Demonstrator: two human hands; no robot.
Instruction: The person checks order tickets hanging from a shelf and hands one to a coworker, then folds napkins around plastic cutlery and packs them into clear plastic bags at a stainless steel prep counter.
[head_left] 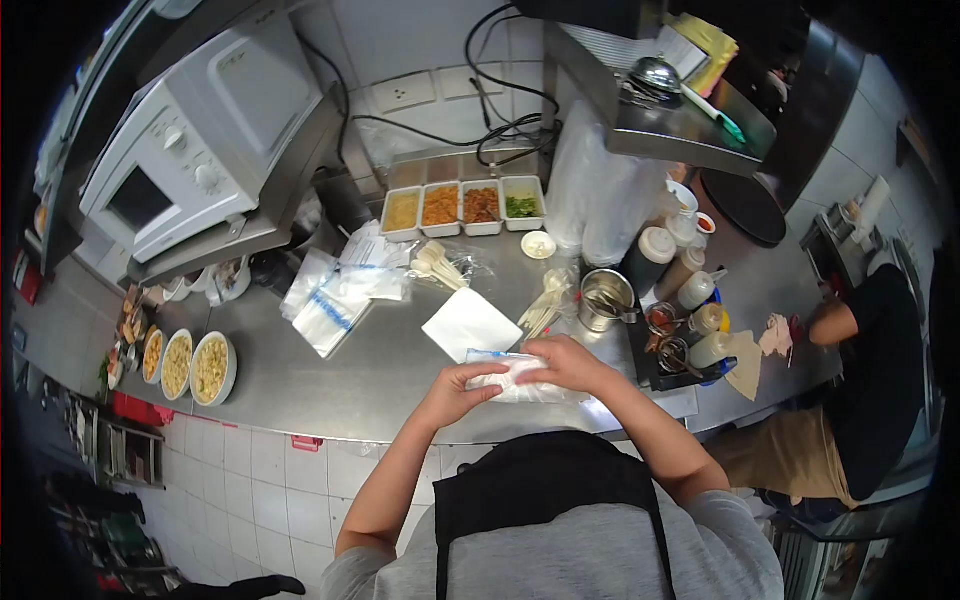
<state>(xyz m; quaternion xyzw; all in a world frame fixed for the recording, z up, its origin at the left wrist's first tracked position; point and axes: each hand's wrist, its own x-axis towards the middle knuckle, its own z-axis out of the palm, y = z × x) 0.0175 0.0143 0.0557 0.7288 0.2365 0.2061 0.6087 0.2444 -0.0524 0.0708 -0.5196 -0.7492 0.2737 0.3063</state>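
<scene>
My left hand (pixel 462 393) and my right hand (pixel 567 364) both hold a clear plastic bag (pixel 512 378) with a blue strip, low over the counter's front edge. The bag has something white in it or under it; what exactly, I cannot make out. Fingers of both hands are bent onto the plastic. Just beyond the hands lies a white square sheet (pixel 470 325). To its left is a stack of plastic bags with blue strips (pixel 335 310). Wooden spoons (pixel 437 262) in plastic lie behind the sheet, with more wooden utensils (pixel 548 303) to its right.
Four food trays (pixel 462 207) line the back. A steel pot (pixel 605 300) and a crate of sauce bottles (pixel 690 350) stand right. Bowls of food (pixel 212 368) are at left, below a microwave (pixel 185 165). A co-worker (pixel 865 365) stands at far right.
</scene>
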